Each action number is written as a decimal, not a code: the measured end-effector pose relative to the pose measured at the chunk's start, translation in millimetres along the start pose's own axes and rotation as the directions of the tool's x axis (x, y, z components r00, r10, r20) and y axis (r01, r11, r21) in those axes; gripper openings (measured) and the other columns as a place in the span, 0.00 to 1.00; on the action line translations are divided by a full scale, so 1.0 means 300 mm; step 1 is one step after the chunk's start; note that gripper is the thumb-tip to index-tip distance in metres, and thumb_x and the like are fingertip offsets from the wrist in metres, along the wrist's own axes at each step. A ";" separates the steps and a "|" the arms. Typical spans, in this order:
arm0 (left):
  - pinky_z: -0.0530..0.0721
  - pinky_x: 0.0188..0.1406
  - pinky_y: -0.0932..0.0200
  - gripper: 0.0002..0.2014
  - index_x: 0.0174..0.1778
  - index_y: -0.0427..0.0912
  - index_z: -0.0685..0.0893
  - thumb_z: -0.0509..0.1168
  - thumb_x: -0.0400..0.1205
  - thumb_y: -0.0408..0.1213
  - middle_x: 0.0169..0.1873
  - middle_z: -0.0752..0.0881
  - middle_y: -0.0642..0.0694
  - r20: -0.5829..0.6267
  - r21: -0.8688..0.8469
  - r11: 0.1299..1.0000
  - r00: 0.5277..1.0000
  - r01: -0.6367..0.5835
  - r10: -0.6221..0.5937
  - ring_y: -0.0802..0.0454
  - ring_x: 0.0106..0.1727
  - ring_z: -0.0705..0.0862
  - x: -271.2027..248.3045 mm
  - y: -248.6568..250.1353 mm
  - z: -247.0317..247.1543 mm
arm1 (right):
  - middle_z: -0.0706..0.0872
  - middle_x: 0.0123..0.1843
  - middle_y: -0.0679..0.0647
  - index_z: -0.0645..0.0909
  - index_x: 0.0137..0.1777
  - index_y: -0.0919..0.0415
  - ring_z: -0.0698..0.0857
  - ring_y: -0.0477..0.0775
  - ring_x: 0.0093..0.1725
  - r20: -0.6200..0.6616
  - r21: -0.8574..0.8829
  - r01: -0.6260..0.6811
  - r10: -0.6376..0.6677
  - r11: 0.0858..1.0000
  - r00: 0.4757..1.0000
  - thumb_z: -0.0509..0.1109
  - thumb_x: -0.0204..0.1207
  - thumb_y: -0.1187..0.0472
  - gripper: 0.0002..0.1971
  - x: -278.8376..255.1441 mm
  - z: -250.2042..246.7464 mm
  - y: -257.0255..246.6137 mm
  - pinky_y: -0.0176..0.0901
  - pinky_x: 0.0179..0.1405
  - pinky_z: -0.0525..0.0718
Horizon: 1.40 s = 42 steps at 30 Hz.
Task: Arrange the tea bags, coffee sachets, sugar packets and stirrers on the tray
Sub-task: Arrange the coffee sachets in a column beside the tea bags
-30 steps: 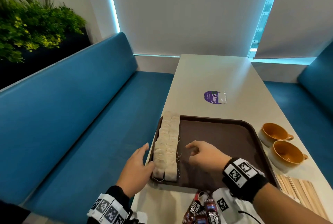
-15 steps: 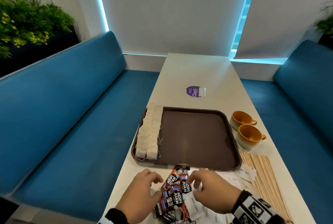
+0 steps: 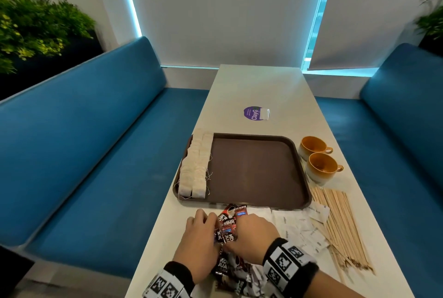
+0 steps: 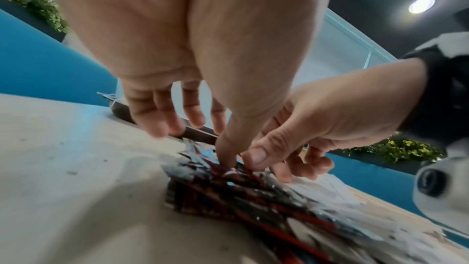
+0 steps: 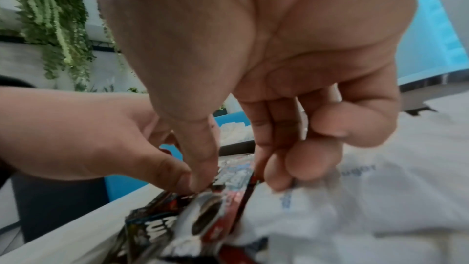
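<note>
A brown tray [image 3: 259, 170] lies mid-table with tea bags [image 3: 195, 168] in two rows along its left side. In front of it, at the table's near edge, is a heap of black-and-red coffee sachets [image 3: 227, 225]. My left hand [image 3: 211, 223] and right hand [image 3: 236, 230] meet over the heap, thumbs and fingers curled and pinching sachets. In the wrist views both thumbs press on the sachets [image 4: 228, 180] [image 5: 228, 194]. White sugar packets [image 3: 297, 228] lie to the right of the heap. Wooden stirrers [image 3: 340, 223] fan out beyond them.
Two orange cups [image 3: 314, 146] [image 3: 322, 168] stand right of the tray, close to the table's right edge. A purple sticker [image 3: 253, 113] sits behind the tray. Blue benches [image 3: 96, 154] flank the narrow table, with plants [image 3: 36, 29] at the back left.
Both hands have left the tea bags on the tray and drawn back to the near table edge. They reached for the coffee sachets and now pinch them. The head view has swung right.
</note>
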<state>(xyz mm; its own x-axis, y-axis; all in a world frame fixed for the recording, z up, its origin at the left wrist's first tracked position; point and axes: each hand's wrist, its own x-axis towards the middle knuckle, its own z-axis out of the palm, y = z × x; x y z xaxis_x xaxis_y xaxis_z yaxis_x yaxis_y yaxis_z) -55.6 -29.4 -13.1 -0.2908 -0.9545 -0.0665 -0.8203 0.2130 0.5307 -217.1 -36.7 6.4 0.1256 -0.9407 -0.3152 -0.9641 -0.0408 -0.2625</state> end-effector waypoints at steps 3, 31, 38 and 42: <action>0.75 0.62 0.60 0.11 0.56 0.55 0.74 0.68 0.82 0.41 0.56 0.70 0.58 -0.003 0.025 0.999 0.999 -0.032 0.033 0.54 0.60 0.68 -0.024 0.003 0.004 | 0.86 0.50 0.52 0.79 0.48 0.51 0.87 0.57 0.50 -0.007 -0.008 -0.034 0.034 0.999 0.999 0.73 0.72 0.40 0.15 -0.009 -0.004 0.002 0.42 0.43 0.78; 0.77 0.38 0.55 0.11 0.40 0.47 0.66 0.55 0.79 0.25 0.39 0.86 0.44 0.212 -0.248 0.963 0.976 0.105 -0.052 0.58 0.33 0.76 -0.104 -0.098 -0.140 | 0.84 0.44 0.45 0.75 0.56 0.51 0.81 0.47 0.40 0.094 0.407 0.099 -0.149 0.908 0.984 0.60 0.87 0.56 0.04 -0.204 -0.016 0.125 0.41 0.38 0.77; 0.74 0.43 0.57 0.18 0.55 0.67 0.70 0.69 0.75 0.45 0.44 0.77 0.55 0.197 -0.152 0.988 0.980 0.035 -0.005 0.53 0.46 0.76 -0.260 -0.104 -0.060 | 0.83 0.56 0.56 0.77 0.54 0.59 0.83 0.60 0.52 0.056 0.154 0.256 -0.267 0.954 0.962 0.58 0.82 0.66 0.07 -0.131 0.012 0.009 0.57 0.55 0.84; 0.74 0.46 0.58 0.14 0.59 0.69 0.76 0.66 0.77 0.55 0.46 0.81 0.58 0.162 0.024 0.999 0.987 -0.029 0.025 0.56 0.50 0.77 -0.261 -0.065 -0.024 | 0.81 0.58 0.52 0.82 0.55 0.56 0.84 0.60 0.55 0.053 0.008 0.209 -0.209 0.978 0.976 0.68 0.82 0.52 0.10 -0.104 0.044 -0.003 0.55 0.54 0.86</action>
<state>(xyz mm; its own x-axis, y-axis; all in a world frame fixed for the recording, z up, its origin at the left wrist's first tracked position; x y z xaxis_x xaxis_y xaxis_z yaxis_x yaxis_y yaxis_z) -13.1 39.7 -12.1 -0.3870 -0.9025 -0.1892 -0.8232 0.2456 0.5119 -217.1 -3.0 4.4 0.3370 -0.8919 -0.3015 -0.9145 -0.2339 -0.3301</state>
